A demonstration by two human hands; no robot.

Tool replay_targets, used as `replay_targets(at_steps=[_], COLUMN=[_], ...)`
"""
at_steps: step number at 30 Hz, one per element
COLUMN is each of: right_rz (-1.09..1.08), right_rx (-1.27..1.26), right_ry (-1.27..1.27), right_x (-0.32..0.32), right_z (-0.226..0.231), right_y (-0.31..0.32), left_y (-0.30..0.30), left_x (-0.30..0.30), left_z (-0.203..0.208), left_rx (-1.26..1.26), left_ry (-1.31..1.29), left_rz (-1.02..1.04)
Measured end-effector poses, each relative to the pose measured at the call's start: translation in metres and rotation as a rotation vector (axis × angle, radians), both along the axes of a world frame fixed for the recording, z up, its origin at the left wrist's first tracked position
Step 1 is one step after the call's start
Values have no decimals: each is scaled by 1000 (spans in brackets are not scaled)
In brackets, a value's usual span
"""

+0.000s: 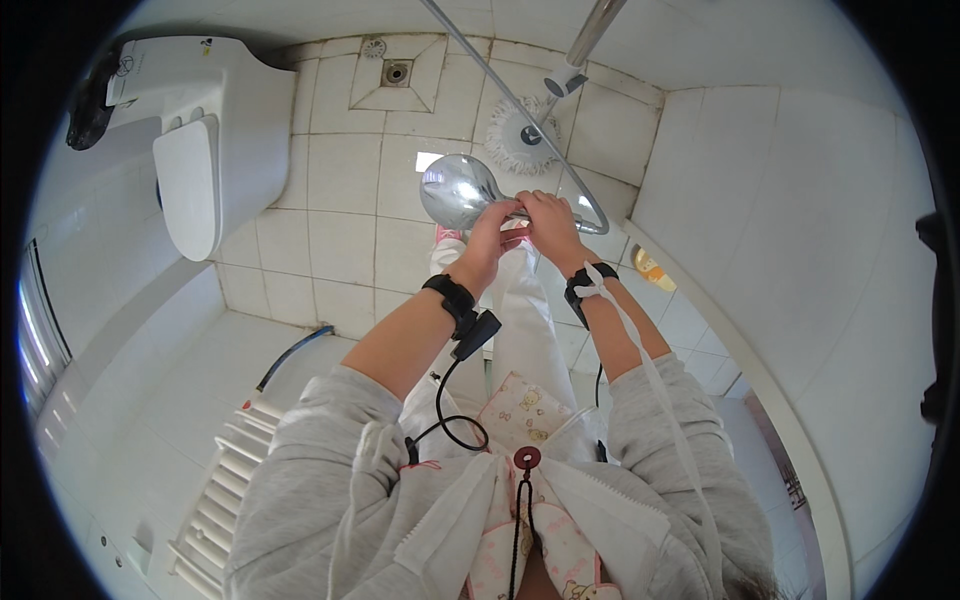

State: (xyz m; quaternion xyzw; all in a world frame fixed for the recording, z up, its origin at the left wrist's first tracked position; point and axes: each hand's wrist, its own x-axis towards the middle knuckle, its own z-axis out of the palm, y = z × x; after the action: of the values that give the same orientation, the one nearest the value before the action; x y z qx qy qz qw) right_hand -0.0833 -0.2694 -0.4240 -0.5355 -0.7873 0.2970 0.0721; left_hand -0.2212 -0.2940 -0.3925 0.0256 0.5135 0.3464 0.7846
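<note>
A round chrome shower head [457,192] is held out in front of me, its wide shiny end pointing left. My left hand [486,240] is closed around its neck, just behind the round end. Farther along the handle, my right hand [553,224] grips it with the fingers folded over the top. The two hands meet, and they hide most of the handle. From beside my right hand a grey metal hose [520,112] bends back and runs up and left out of view.
A mop [522,136] with a white round head stands on the tiled floor [341,182] beyond the hose. A floor drain [396,73] lies at the far side. On the left is a white toilet [187,187], with a white radiator [222,478] nearer me. White walls [790,190] close the right.
</note>
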Motion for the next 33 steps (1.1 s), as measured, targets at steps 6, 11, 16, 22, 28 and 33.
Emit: replay_targets(at_steps=[6,11,16,22,28,33], right_rz=[-12,-35,-23,-14,-5,10], right_rx=[63,89,86,57,12,-18], right_ry=[-25,-29,-51,-36,-24,-42], right_x=[-14,-19,-17,-16,-19,-19], right_z=[-2,-1,-2,-4,-6,-7], right_y=[-1,-3,-4,-6,-7,-8], left_y=[3,5,7,6,-1,-4], left_x=[-7,-11,-8,-6,-7,-8], left_z=[-2,-3,0,1,-4,-9], left_rx=[14,14,-39,-77,-59,-71], left_ry=[57,49,60,101,114,113], left_rz=[49,37,41,52,66,41])
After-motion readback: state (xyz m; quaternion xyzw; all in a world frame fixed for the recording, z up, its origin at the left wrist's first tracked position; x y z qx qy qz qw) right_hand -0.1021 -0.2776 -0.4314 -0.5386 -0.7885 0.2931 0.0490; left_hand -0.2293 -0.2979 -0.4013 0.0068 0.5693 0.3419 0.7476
